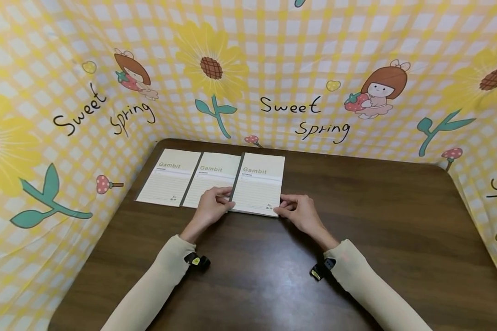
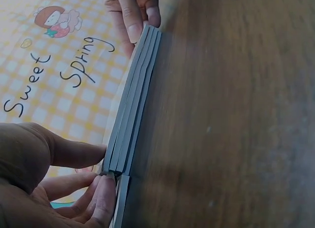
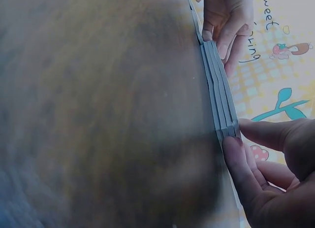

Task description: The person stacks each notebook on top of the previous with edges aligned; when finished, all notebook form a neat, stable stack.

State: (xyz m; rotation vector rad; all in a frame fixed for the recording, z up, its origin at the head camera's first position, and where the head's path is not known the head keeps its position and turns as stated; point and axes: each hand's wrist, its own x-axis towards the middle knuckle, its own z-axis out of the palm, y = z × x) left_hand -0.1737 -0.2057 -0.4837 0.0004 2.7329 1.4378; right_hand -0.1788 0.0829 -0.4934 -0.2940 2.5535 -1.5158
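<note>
Both hands hold a stack of notebooks point(image 1: 258, 186) with cream "Gambit" covers and dark spines. My left hand point(image 1: 210, 207) grips its left side near the front corner, thumb at the edge. At the opposite front corner, my right hand point(image 1: 303, 212) pinches the right side between thumb and fingers. Several layers show along the stack's front edge point(image 2: 133, 105) in the left wrist view. To the left lies a matching middle notebook point(image 1: 216, 174), partly hidden by the stack and my left hand. Farther left is another Gambit notebook point(image 1: 170, 177), flat on the table.
The dark brown wooden table point(image 1: 377, 239) extends right of and in front of the notebooks. A yellow checked cloth point(image 1: 290, 59) with sunflowers and "Sweet Spring" lettering stands around the back and sides. Both wrists wear black straps with small devices.
</note>
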